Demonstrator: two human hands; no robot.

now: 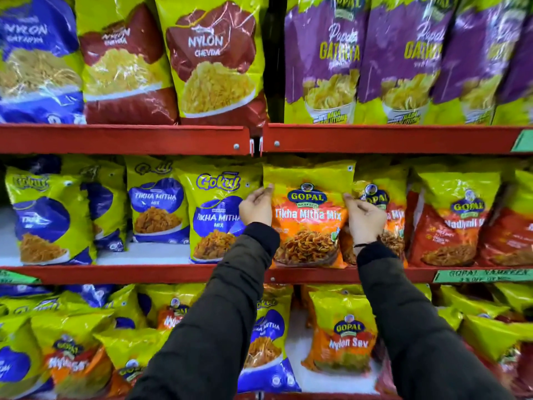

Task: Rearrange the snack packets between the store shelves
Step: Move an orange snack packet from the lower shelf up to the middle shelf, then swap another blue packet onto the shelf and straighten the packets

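a person's left hand [256, 207] pinches the left edge and the right hand [362, 217] the right edge of an orange-and-yellow gopal tikha mitha mix packet [310, 217], held upright with its long axis vertical and its printed face toward the camera, its base at the front of the red middle shelf [184, 273]. one matching gopal packet [385, 197] stands just behind it to the right. to the left, two blue gokul tikha mitha packets [215, 215] show readable labels; further ones are blurred.
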